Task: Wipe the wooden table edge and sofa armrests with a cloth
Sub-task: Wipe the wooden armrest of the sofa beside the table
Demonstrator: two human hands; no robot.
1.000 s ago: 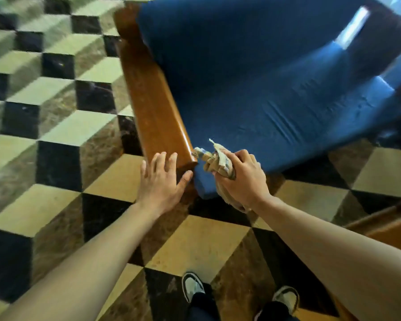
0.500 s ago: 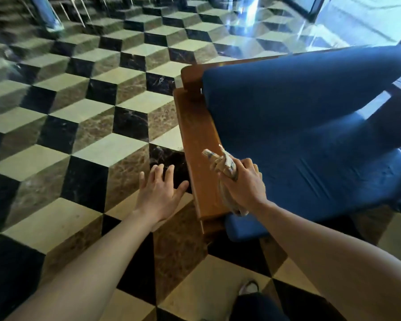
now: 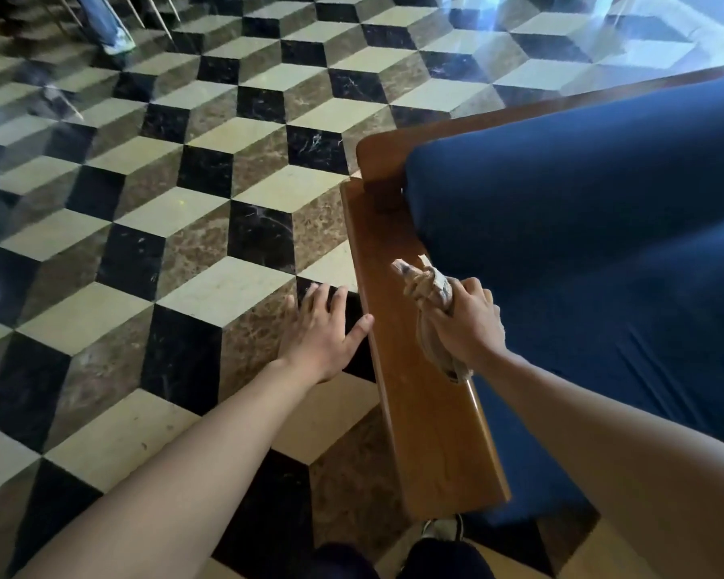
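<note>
Head view: cloth (image 3: 429,305) inside right grip (image 3: 462,323)

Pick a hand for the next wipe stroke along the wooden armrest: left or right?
Right. The right hand already holds the bunched cloth over the armrest. The left hand is open and empty, beside the armrest's outer edge.

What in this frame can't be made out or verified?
- Head view: the cloth underside and its contact with the wooden armrest are hidden by the right hand.
- The sofa's far side is cut off by the right edge; no second armrest is visible.
- Whether the left hand thumb touches the armrest edge is unclear.
- The legs top left are blurred and cropped.
</note>
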